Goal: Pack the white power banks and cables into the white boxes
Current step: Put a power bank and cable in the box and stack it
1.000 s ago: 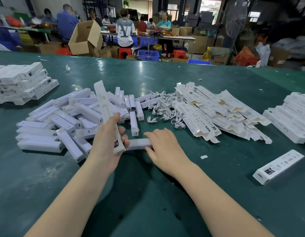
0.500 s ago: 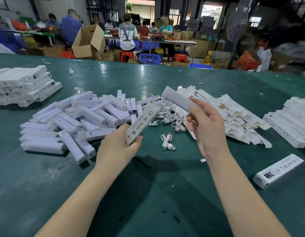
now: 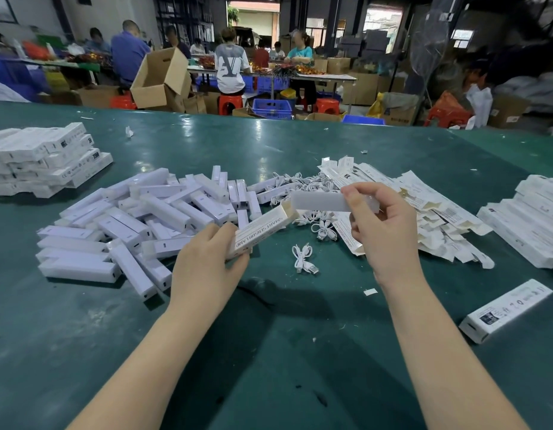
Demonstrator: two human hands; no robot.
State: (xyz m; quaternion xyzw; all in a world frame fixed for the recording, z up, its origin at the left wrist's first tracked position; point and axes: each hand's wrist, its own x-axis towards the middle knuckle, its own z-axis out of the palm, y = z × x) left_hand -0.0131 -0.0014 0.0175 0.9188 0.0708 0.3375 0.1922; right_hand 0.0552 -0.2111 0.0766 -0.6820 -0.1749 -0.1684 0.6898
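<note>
Legible print: the box [image 3: 262,232] in the left hand [image 3: 206,268] bears the words "SMART SENSOR LAMP" in dark capitals along its long white face, with a small mark near the gripped end. A closed box [image 3: 506,310] lying at lower right on the green table [image 3: 269,352] shows a dark product photo and a row of small icons; their wording is too small to read. The stacked boxes [image 3: 45,159] at far left carry small dark marks and what appear to be compliance symbols, unreadable. Flat cartons [image 3: 424,212] heaped to the right carry fine printed text, also unreadable.

Left hand: fingers curled round the lower end of the box, which tilts up to the right with its open mouth and flaps uppermost.

Right hand [image 3: 383,231]: thumb and fingers pinch the right end of a power bank [image 3: 318,201], a plain matt-white bar held roughly level above the table. Its free left end sits just at the mouth of the box; whether it has entered cannot be told.

A pile of power banks [image 3: 138,225] lies left of centre, several showing a small dark port or slot. Coiled white cables [image 3: 303,184] are heaped behind the hands; one cable [image 3: 304,259] lies alone on the table between the hands. More boxes [image 3: 529,218] are stacked at the right edge.
</note>
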